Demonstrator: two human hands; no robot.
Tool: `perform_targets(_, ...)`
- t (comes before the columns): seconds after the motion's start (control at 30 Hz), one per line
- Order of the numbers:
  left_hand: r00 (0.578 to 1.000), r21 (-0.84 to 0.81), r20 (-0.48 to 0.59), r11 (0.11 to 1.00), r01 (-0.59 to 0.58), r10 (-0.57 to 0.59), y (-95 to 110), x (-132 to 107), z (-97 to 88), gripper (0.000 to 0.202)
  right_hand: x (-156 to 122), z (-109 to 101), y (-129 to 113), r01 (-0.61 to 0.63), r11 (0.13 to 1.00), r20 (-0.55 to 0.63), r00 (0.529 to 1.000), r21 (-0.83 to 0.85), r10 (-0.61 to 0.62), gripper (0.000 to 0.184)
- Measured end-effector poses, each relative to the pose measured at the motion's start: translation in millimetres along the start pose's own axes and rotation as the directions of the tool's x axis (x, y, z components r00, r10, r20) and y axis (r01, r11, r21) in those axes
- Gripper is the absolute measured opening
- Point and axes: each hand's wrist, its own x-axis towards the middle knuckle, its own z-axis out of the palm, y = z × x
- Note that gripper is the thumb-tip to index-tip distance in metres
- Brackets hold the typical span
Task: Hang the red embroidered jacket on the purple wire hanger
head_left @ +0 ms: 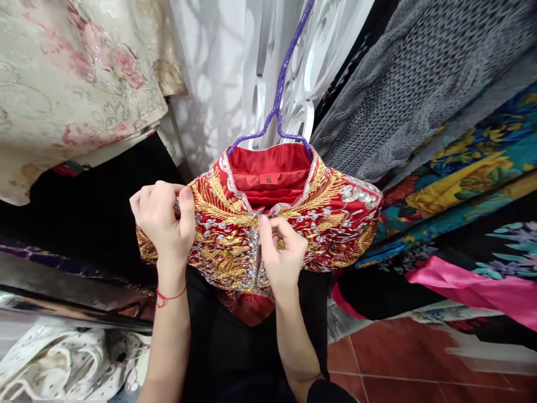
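My left hand [161, 221] grips the red embroidered jacket [331, 218] at its shoulder, my right hand [282, 252] pinches the front placket; stiff with beading, probably heavy, best held at seams

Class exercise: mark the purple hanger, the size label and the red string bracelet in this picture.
Purple hanger [282, 92], head view: on its twisted neck above the collar.
Size label [268, 179], head view: on the letter S inside the red collar.
Red string bracelet [170, 296], head view: on the cord across the left wrist.
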Motion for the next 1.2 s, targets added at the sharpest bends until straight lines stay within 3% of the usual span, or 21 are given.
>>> perform_targets(0.2,1.000,0.007,0.011,1.000,0.016,-0.016,0.6,-2.8,-3.5,0.032,-17.0,-6.4,9.5,-0.127,0.987,0.056,0.991,0.103,0.122,0.037)
perform_targets(0.33,0.996,-0.068,0.089,0.997,0.024,-0.018,11.9,-6.1,-14.7,0.019,-42.5,-6.6,29.5,-0.280,0.951,0.097,0.958,0.133,0.268,0.038)
perform_targets(0.4,0.994,-0.103,0.090,0.992,0.072,-0.063,25.3,-20.3,-22.9,0.037,-55.4,-4.4,45.4,-0.352,0.927,0.123,0.933,0.131,0.337,0.043)
perform_targets(0.47,0.982,-0.131,0.027,0.973,0.190,-0.188,40.7,-48.2,-27.2,0.049,-65.5,-3.0,62.8,-0.416,0.901,0.164,0.904,0.124,0.395,0.047)
perform_targets(0.53,0.923,-0.205,0.056,0.900,0.384,-0.381,54.4,-86.3,-24.1,0.039,-70.6,-4.8,78.2,-0.484,0.865,0.255,0.860,0.132,0.442,0.049)
perform_targets(0.57,0.887,-0.256,0.142,0.850,0.461,-0.439,59.7,-106.2,-19.9,0.031,-71.1,-7.2,84.2,-0.521,0.842,0.314,0.830,0.138,0.461,0.048)
perform_targets(0.63,0.773,-0.291,0.345,0.722,0.628,-0.533,67.3,-140.9,-8.0,0.023,-69.0,-14.3,92.2,-0.590,0.792,0.429,0.764,0.158,0.483,0.045)
perform_targets(0.7,0.650,-0.281,0.530,0.611,0.740,-0.544,71.1,-162.7,4.1,0.024,-65.0,-21.4,95.6,-0.653,0.733,0.490,0.711,0.193,0.504,0.043)
perform_targets(0.77,0.578,-0.259,0.630,0.560,0.786,-0.519,71.7,-171.0,12.3,0.030,-61.9,-25.7,96.4,-0.699,0.676,0.507,0.681,0.234,0.528,0.042)
perform_targets(0.83,0.581,-0.240,0.645,0.590,0.771,-0.497,69.5,-171.3,15.4,0.035,-61.0,-26.4,97.6,-0.724,0.643,0.516,0.661,0.250,0.544,0.042)
perform_targets(0.9,0.621,-0.211,0.627,0.666,0.716,-0.469,65.1,-169.8,14.3,0.036,-62.1,-24.9,101.9,-0.743,0.632,0.542,0.632,0.221,0.554,0.042)
perform_targets(1.03,0.658,-0.182,0.639,0.754,0.631,-0.397,52.4,-169.3,7.4,0.036,-67.1,-23.4,123.7,-0.799,0.596,0.608,0.513,0.079,0.607,0.042)
perform_targets(1.1,0.643,-0.173,0.664,0.759,0.628,-0.381,46.6,-169.5,4.7,0.035,-70.1,-24.3,138.1,-0.814,0.580,0.627,0.462,0.019,0.627,0.041)
perform_targets(1.2,0.585,-0.095,0.712,0.773,0.628,-0.388,41.9,-171.4,4.6,0.037,-75.7,-24.4,157.0,-0.821,0.566,0.660,0.384,-0.075,0.646,0.039)
